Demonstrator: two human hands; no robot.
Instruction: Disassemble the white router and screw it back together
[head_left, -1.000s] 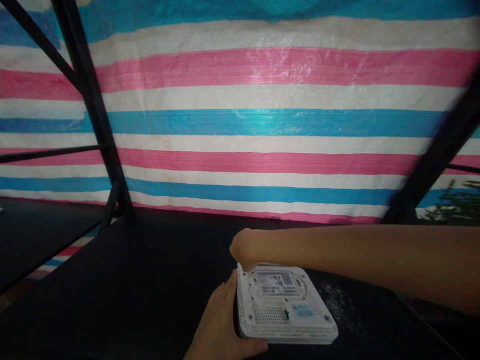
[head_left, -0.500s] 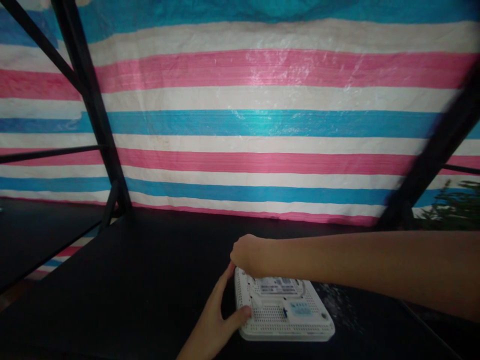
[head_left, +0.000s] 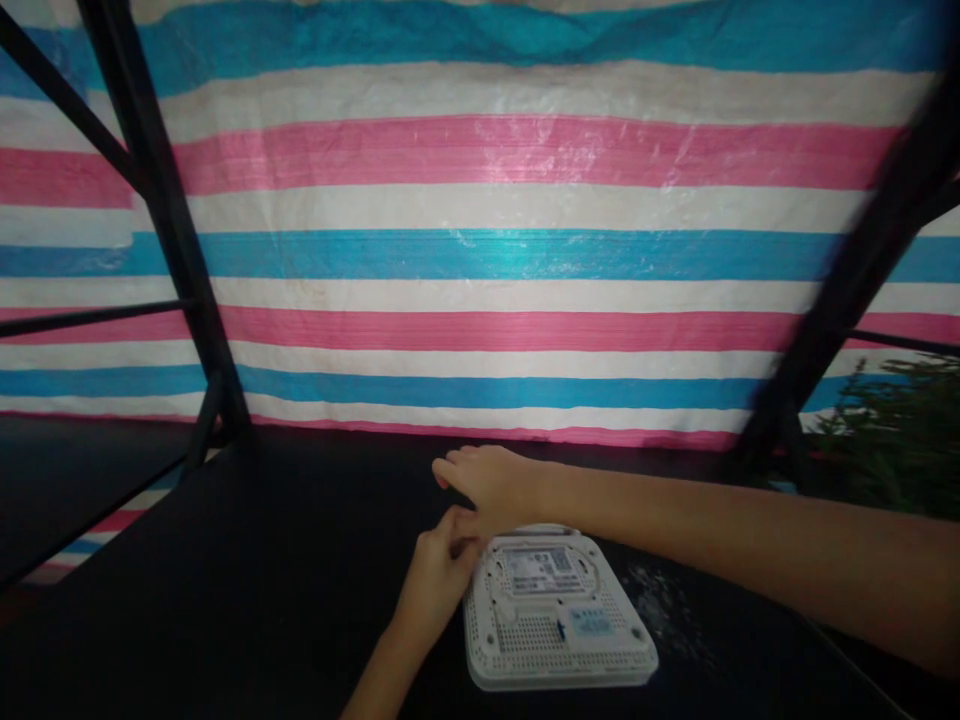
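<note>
Here's the white device [head_left: 551, 612] label-up on the tabletop [head_left: 300, 580], to the right of my left hand [head_left: 448, 560], fingers bent in at its far-left corner, my right hand [head_left: 487, 485] half-curled just beyond, any hold I can't tell.

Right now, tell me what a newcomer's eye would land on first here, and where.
Most likely the pink, blue and white striped sheet, filling the upper view behind the black table. Next, the pale perforated device on the table, low and right of centre, with the left hand and right hand close together near its far left corner. Green leaves show at the right edge.
</note>
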